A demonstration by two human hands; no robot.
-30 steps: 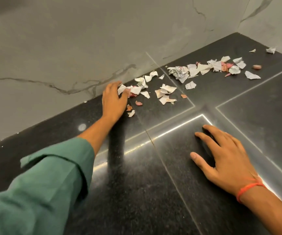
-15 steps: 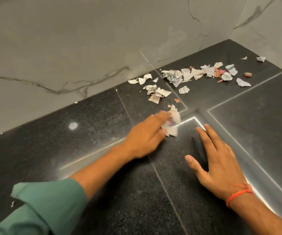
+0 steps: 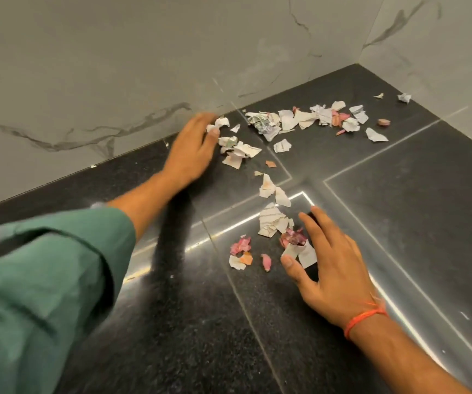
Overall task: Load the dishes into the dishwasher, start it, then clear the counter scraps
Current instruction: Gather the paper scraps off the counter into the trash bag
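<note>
Your left hand lay flat against scraps scattered upper centre, while your spread right hand walled the gathered pile at centre; sweeping low likely lost fewest.

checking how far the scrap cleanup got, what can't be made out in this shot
- Left hand, head view: its fingertips are motion-blurred against the wall, so whether it pinches a paper scrap or only touches it is unclear.
- Scraps under the right hand: the palm and fingers hide them.
- Print on the torn paper pile: too small to read.
- Dishwasher and dishes: outside the frame.
- Counter: cut off by the right and bottom edges.
</note>
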